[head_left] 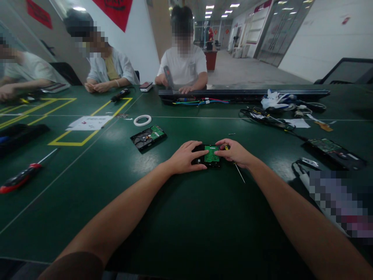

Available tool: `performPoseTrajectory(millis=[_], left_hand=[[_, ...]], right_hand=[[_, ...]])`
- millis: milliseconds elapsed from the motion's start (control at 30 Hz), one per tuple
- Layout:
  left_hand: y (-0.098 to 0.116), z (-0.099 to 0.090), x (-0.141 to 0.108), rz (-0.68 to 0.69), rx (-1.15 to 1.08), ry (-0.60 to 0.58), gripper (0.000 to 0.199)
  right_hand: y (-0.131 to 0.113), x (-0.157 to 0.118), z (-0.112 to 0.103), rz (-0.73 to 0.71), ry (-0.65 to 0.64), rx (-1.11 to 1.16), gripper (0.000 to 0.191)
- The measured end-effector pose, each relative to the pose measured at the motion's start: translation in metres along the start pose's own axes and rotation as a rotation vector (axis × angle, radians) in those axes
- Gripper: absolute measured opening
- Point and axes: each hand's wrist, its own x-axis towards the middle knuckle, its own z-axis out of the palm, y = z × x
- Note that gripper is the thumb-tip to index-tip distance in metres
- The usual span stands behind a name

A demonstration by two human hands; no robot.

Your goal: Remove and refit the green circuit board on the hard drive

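Left hand (184,158) straddles the small drive (214,165) at centre frame, fingers over the far side, thumb along the near side, so closed around its left part. Right hand (234,152) is at the drive's right end, fingertips by the green board (210,158), and also has a thin screwdriver (240,173) in its grip, shaft poking out below the palm toward lower right. Drive lies board-side up, looks flat on the desk (175,225); any small gap under it can't be told.

Handling, judged by look: rigid block, compact, probably dense for its size, no flex. Black casing likely smooth, a bit slick, but straight edges give a good pinch. Best hold is across the two long sides, as the left hand has it. Board is the fragile part: exposed components, so keep pressure off it and keep the metal tip from scraping. Screwdriver is light, stiff; take it by the handle.

Around, left to right: red-and-black screwdriver (20,177) at left edge, tip pointing up and right; another drive (145,139) left of centre, tilted in plan; white ring (142,125) just beyond it; tiny screw-like bits (232,134) above the right hand; cabled drive (335,151) at far right, well apart.
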Motion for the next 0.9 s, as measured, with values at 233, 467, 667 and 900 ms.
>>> performPoseTrajectory(millis=[233, 467, 667, 900], left_hand=[[-0.0019, 0.0013, -0.0001, 0.007, 0.002, -0.003, 0.069], [-0.0014, 0.0015, -0.0005, 0.014, 0.006, 0.02, 0.067], [-0.0025, 0.003, -0.0006, 0.019, 0.023, 0.002, 0.068], [-0.0011, 0.0013, 0.0, 0.013, 0.033, -0.018, 0.071]], right_hand=[[0.0005, 0.001, 0.0005, 0.008, 0.003, 0.025, 0.059], [0.002, 0.0016, 0.0027, 0.003, 0.039, -0.078, 0.059], [0.002, 0.0024, 0.0053, -0.013, 0.075, -0.166, 0.061], [0.0026, 0.002, 0.0045, -0.033, 0.072, -0.232, 0.058]])
